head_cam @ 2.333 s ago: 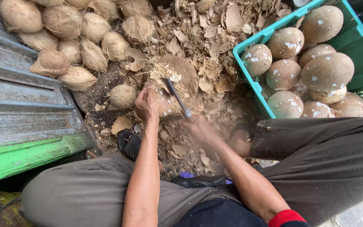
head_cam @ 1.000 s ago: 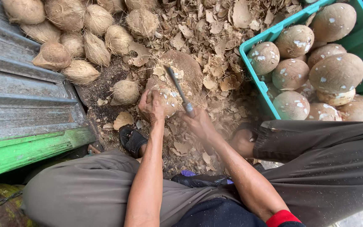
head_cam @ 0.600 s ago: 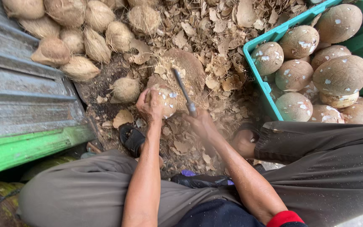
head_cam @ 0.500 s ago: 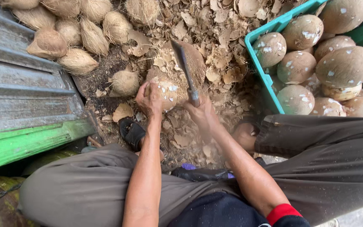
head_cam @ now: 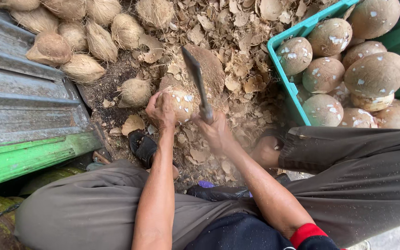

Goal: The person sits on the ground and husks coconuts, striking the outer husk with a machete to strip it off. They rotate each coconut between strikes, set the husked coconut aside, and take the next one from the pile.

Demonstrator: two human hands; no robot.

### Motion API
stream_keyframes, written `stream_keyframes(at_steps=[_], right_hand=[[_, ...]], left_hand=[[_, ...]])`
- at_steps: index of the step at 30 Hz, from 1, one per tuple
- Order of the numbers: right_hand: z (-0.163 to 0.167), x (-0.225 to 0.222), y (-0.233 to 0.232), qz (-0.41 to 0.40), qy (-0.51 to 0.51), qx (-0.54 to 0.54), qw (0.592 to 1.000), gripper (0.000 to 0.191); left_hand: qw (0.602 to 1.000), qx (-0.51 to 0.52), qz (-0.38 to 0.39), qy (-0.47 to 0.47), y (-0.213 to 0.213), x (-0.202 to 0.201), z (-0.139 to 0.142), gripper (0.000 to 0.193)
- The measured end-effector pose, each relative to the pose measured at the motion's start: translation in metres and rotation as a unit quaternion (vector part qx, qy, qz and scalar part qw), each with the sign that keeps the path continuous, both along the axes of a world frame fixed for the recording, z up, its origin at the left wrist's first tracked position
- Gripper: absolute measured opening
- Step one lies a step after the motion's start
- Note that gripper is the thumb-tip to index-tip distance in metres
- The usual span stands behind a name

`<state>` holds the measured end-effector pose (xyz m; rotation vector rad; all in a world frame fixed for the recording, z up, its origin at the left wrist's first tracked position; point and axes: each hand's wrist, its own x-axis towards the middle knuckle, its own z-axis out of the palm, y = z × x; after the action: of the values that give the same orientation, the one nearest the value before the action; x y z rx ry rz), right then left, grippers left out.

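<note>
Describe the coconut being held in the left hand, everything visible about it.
The coconut is roundish and pale brown, its husk stripped, with white patches where the shell skin has been chipped away. The left hand grips it from the left side, covering part of it. It sits low over a brown block amid dry husk scraps. The blade of the knife, held in the right hand, stands just to its right, angled upward; whether the two touch cannot be told.

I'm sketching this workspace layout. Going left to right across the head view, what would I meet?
Corrugated metal sheet → heap of unhusked coconuts → left hand on a partly peeled coconut → blade in the right hand → green crate of peeled coconuts.
</note>
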<state>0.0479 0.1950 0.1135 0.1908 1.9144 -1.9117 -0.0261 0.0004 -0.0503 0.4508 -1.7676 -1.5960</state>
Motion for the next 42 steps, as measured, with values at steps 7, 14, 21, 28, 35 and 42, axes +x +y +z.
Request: stream_keyframes(at_steps=[7, 14, 21, 28, 35, 42], right_hand=[[0.001, -0.009, 0.007, 0.211, 0.17, 0.345, 0.898, 0.032], [0.021, -0.006, 0.009, 0.031, -0.148, 0.028, 0.988, 0.019], [0.025, -0.01, 0.015, 0.087, -0.09, 0.132, 0.983, 0.033], [0.033, -0.012, 0.014, -0.009, -0.061, 0.056, 0.997, 0.018], [0.026, -0.003, 0.016, 0.013, -0.046, -0.011, 0.999, 0.013], [0.011, -0.01, 0.007, 0.074, -0.245, 0.167, 0.952, 0.027]], left_hand=[[0.986, -0.024, 0.002, -0.164, -0.008, -0.003, 0.025, 0.042], [0.963, 0.069, -0.046, -0.257, 0.005, 0.002, 0.057, 0.043], [0.957, -0.108, 0.029, -0.267, 0.018, -0.013, 0.039, 0.044], [0.938, -0.196, -0.006, -0.284, 0.031, 0.004, 0.058, 0.025], [0.946, -0.123, -0.029, -0.297, 0.038, 0.002, 0.081, 0.024], [0.967, -0.096, -0.017, -0.235, 0.036, 0.0, 0.059, 0.022]])
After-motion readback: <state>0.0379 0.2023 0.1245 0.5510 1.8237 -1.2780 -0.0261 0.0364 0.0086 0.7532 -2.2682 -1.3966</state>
